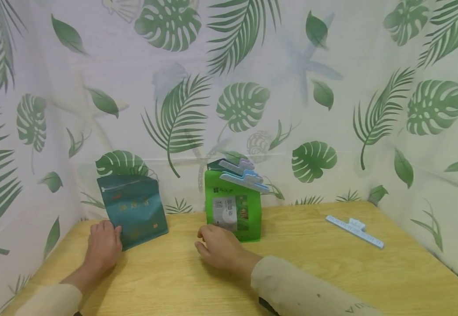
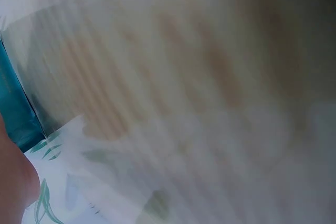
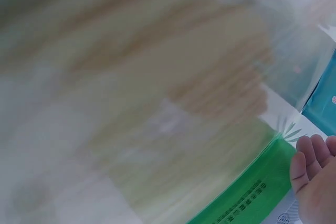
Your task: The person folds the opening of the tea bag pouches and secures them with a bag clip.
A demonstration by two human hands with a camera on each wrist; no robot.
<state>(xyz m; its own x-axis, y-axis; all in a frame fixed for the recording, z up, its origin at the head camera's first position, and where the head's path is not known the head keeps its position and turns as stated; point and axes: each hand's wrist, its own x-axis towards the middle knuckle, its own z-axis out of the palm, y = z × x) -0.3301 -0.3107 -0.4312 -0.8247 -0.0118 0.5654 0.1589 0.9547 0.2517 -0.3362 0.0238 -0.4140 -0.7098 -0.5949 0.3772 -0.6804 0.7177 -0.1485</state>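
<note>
Though both wrist views badly blurred, head view enough for a count: 2 hands, 3 pouches, 3 sealing clips. Teal pouch (image 1: 134,210) upright w/ a lean, at table's back-left, near the leaf-print curtain (image 1: 331,66). Green pouch (image 1: 233,206) upright at centre back, w/ a dark pouch (image 1: 215,164) tucked just behind it, only its top showing. 2 clips up there: blue clip (image 1: 245,182) across the green pouch's top edge, slanting down to the right; lilac clip (image 1: 237,165) on the dark one. 3rd clip (image 1: 354,231), pale blue, flat on the wooden table (image 1: 331,281) well to the right, apart from all else. Left hand (image 1: 103,246) resting on table w/ fingers relaxed, tips against the teal pouch's lower left corner, gripping nothing. Right hand (image 1: 219,250) loosely curled, knuckles down on table at the green pouch's foot, just touching its lower front; holding nothing. Bare wood between the 2 hands and across the near-right stretch toward the table edge; curtain close behind the pouches and along both sides.
</note>
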